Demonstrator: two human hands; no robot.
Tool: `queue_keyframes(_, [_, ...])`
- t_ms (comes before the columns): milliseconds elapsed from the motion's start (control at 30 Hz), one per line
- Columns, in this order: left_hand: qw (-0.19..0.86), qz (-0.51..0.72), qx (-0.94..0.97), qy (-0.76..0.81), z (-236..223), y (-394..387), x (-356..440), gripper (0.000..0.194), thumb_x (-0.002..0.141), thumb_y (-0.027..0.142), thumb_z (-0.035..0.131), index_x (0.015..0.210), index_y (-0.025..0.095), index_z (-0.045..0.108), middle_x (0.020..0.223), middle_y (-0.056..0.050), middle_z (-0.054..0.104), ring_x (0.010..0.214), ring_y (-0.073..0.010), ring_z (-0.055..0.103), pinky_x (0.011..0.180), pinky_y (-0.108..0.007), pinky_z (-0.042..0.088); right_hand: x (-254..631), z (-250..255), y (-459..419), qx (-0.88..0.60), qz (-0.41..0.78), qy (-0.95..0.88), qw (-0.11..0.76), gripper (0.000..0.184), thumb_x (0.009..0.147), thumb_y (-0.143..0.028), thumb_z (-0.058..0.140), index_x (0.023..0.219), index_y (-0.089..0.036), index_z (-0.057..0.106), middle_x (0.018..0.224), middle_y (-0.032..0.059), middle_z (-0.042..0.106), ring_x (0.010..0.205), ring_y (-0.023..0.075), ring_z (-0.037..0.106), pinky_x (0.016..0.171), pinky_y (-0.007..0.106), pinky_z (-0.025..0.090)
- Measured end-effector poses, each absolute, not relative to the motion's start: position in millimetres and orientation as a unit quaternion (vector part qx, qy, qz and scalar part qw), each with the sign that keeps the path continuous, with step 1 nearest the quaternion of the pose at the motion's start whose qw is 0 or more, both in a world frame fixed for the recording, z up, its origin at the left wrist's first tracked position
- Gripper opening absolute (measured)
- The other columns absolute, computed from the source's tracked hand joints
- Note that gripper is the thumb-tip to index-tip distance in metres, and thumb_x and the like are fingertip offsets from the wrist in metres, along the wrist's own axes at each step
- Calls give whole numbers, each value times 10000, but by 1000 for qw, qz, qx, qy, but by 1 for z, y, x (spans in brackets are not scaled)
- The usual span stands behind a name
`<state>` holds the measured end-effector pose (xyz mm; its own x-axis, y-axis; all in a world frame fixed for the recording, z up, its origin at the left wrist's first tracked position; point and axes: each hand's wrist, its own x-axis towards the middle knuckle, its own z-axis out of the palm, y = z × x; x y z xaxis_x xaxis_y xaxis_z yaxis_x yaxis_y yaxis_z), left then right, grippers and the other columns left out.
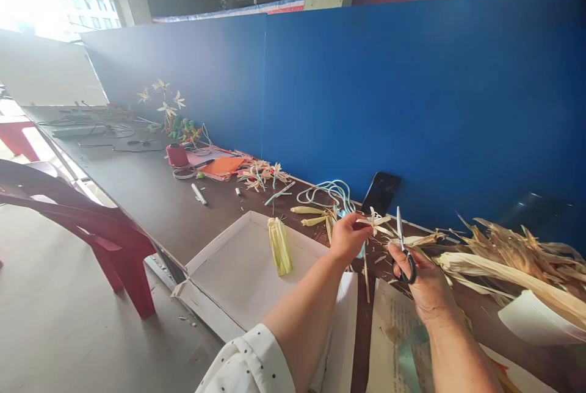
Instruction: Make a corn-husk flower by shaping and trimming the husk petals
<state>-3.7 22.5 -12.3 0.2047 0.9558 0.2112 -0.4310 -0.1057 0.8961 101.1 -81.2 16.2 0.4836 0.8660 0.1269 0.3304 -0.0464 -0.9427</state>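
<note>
My left hand (350,235) pinches a pale, star-shaped flower (376,222) with narrow petals, which looks made of corn husk. Close on its right, my right hand (425,286) grips a pair of scissors (403,249) by the black handles, blades pointing up and away from me. The blades stand beside the flower, and I cannot tell whether they touch it. Under my left wrist lies an open white box lid (238,277) with a folded yellow-green husk (279,246) on it. More husk pieces (315,216) lie just beyond my left hand.
A heap of dry husks (517,252) spreads at the right by a white bowl-like piece (544,317). A phone (381,190) leans on the blue panel (412,88). Finished flowers (167,100), red thread (177,155) and orange paper (223,166) stand farther left. A red chair (114,240) is beside the table.
</note>
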Motion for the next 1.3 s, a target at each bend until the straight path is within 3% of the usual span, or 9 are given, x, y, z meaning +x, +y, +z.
queue_keyframes(333, [612,611,422,271,-10,38,-13,199,559,236,731,715,156,636,617,27,583,569,-74,497,588,-202,393,101,16,-85,-614,398,-479,484,321,717,-569,656,748,-249,663,568,-3,513,571,176,433,545,318,339])
queue_keyframes(533, [626,616,398,266,0,37,-22,263,520,286,768,706,154,638,608,19,588,569,-79,496,586,-214,387,102,17,-89,-592,436,-529,424,387,718,-616,631,821,-245,672,573,-25,512,585,163,435,591,292,355])
queue_keyframes(1300, [617,626,421,226,-8,44,-21,142,557,221,712,656,159,631,617,26,592,576,-69,491,588,-200,371,100,16,-88,-595,437,-519,431,285,754,-537,653,796,-261,709,538,-18,513,559,154,428,588,309,354])
